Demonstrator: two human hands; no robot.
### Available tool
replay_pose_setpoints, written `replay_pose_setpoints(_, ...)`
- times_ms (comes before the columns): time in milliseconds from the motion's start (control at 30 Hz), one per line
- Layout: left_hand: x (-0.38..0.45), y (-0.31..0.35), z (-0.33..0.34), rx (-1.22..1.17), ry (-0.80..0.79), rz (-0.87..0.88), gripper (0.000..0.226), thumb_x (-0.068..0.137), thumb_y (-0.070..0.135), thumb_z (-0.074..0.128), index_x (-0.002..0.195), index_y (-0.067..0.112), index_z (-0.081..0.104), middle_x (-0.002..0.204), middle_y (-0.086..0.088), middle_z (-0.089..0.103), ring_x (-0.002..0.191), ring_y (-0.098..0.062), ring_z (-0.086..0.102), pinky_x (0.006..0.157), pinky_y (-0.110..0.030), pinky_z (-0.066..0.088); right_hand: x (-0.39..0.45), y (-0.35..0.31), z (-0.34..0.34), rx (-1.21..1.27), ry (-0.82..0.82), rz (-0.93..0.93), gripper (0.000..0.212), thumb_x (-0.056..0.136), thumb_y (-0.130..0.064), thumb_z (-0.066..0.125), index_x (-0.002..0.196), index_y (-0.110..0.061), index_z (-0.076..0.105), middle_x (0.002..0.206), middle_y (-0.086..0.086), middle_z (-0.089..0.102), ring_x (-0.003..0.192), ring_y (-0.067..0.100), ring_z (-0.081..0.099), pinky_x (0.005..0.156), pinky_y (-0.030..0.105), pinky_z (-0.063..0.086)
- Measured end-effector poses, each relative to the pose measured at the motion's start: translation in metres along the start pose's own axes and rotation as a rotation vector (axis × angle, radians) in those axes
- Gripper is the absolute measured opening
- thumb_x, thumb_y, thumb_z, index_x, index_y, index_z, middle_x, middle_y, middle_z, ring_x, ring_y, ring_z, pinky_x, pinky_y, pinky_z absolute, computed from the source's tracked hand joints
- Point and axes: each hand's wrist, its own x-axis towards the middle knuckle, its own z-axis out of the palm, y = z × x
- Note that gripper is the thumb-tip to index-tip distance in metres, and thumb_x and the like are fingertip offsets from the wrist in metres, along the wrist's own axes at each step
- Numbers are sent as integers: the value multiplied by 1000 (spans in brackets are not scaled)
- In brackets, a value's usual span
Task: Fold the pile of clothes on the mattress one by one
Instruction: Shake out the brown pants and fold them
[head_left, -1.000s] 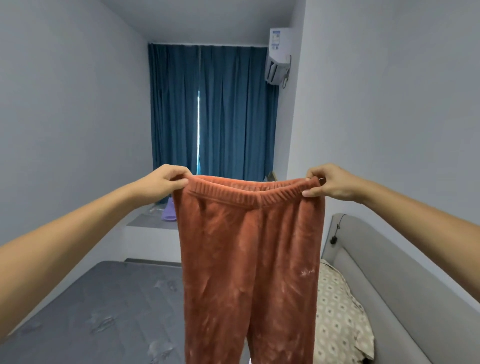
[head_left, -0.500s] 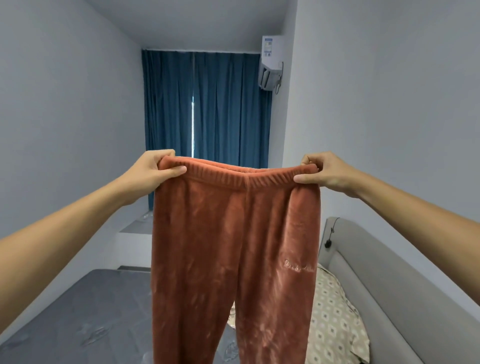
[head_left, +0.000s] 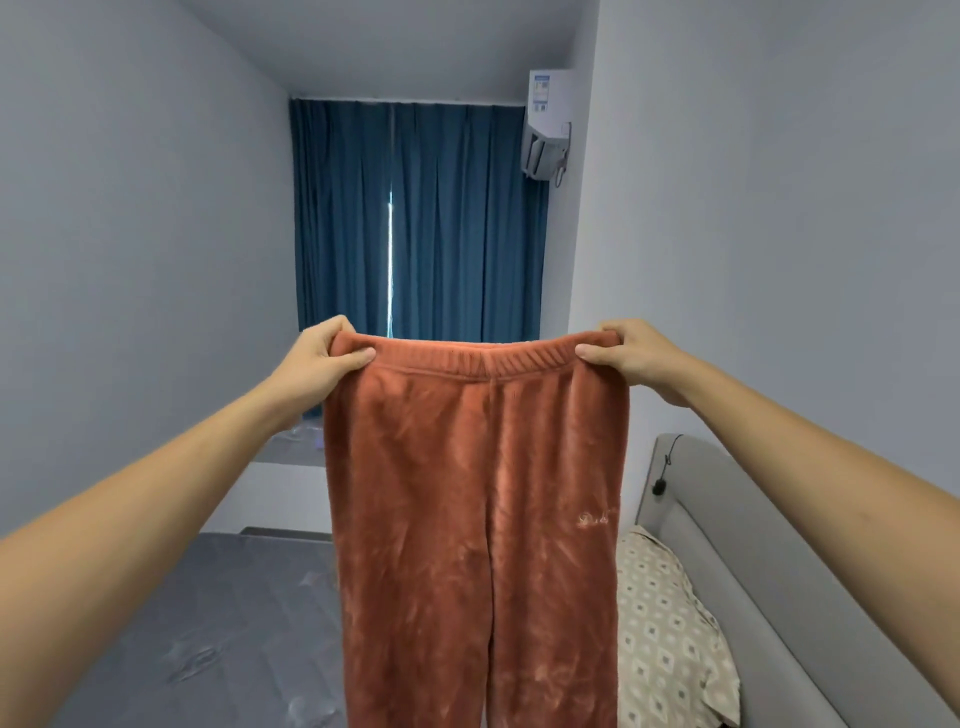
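The trousers (head_left: 475, 519) hang upright in the air in front of the camera, above the mattress (head_left: 208, 623); the waistband is stretched level between both hands; the legs drop straight down and leave the frame at the bottom edge. The left hand (head_left: 317, 361) pinches the left waistband corner, fingers curled over the top edge, thumb pressed on the near face; the right hand (head_left: 631, 356) pinches the right corner the same way. A patterned pillow (head_left: 670, 634) lies against the headboard (head_left: 779, 571) at right; a blue curtain (head_left: 415, 223) covers the far wall.
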Motion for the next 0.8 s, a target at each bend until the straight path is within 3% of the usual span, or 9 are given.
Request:
replay_pose_setpoints(200, -24, -35, 36, 5, 55, -307, 27, 88, 22, 77, 98, 19, 52, 108, -3, 68, 96, -19, 65, 79, -35, 52, -4, 26, 47, -8, 74, 250, 26, 81, -30, 82, 101, -17, 72, 100, 5, 74, 93, 22, 72, 75, 35, 59)
replay_pose_setpoints(267, -32, -42, 51, 33, 66, -387, 29, 85, 15, 76, 95, 17, 49, 109, -6, 68, 108, -25, 66, 87, -40, 52, -6, 33, 67, -27, 92, 360, 32, 78, -27, 80, 103, -12, 68, 104, 8, 70, 90, 23, 69, 67, 31, 55)
replay_pose_setpoints(333, -40, -42, 68, 51, 97, -429, 28, 83, 12, 73, 88, 19, 46, 95, 2, 64, 111, -27, 63, 91, -41, 50, -7, 36, 86, -8, 107, 440, 37, 77, -23, 79, 108, -8, 65, 108, 10, 66, 90, 23, 66, 65, 29, 53)
replay_pose_setpoints(400, -45, -39, 83, 90, 128, -431, 21, 85, 16, 69, 87, 19, 48, 88, 5, 59, 105, -27, 59, 90, -41, 49, -8, 34, 103, 15, 113, 473, 33, 77, -23, 77, 103, -9, 62, 106, 10, 64, 91, 24, 65, 68, 31, 53)
replay_pose_setpoints(533, -48, -19, 101, 112, 127, -330, 14, 86, 15, 61, 98, 16, 53, 98, -3, 66, 94, -23, 59, 79, -40, 50, -4, 17, 133, 141, 99, 452, 35, 70, -20, 76, 102, -7, 70, 98, 9, 67, 89, 26, 67, 71, 36, 57)
replay_pose_setpoints(633, -47, 2, 109, 43, 34, -176, 11, 89, 20, 63, 97, 25, 58, 93, 9, 67, 88, -7, 61, 68, -29, 46, 0, -4, 151, 303, 70, 371, 36, 69, -20, 80, 100, -3, 76, 89, 11, 70, 82, 27, 69, 72, 37, 57)
replay_pose_setpoints(700, -44, 13, 113, -8, -18, -141, 3, 94, 30, 59, 95, 31, 62, 92, 14, 68, 89, -5, 63, 71, -27, 47, 0, -19, 158, 412, 36, 324, 20, 72, -23, 78, 87, -10, 76, 80, 9, 66, 70, 23, 64, 65, 32, 55)
replay_pose_setpoints(733, -42, 17, 113, -31, -26, -144, 9, 96, 38, 56, 93, 31, 62, 91, 15, 69, 90, -8, 64, 74, -29, 49, -2, -26, 158, 469, 10, 304, 13, 74, -24, 75, 80, -13, 71, 74, 7, 61, 62, 21, 59, 60, 29, 52)
replay_pose_setpoints(800, -39, 21, 110, -61, -53, -160, 33, 94, 64, 55, 92, 31, 60, 91, 16, 69, 91, -11, 65, 75, -32, 50, -5, -36, 157, 566, -53, 270, 20, 87, -26, 67, 81, -7, 66, 75, 7, 64, 64, 25, 64, 62, 30, 56)
